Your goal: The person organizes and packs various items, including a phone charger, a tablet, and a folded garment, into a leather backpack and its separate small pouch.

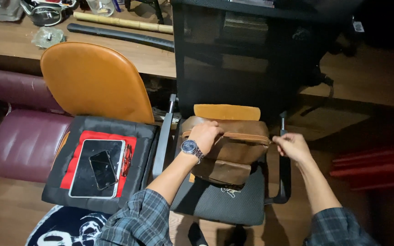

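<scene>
Your left hand (204,134) presses flat on the bag (226,146) to steady it (chair seat underneath), right hand (292,146) seemingly pinching the zipper pull.

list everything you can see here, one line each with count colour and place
bag: 1, brown leather with a zip, on the office chair seat
office chair: 1, black mesh back, centre
orange chair: 1, orange back, left of the office chair
cushion: 1, black and red, on the orange chair's seat
tablet: 1, dark screen with a pale rim, on the cushion
phone: 1, black, lying on the tablet
purple seat: 1, far left
desk: 1, wooden, behind the chairs
bamboo stick: 1, tan, on the desk
black tube: 1, on the desk
wristwatch: 1, silver with a blue face, left wrist
left hand: on top of the bag
right hand: closed at the bag's right end
</scene>
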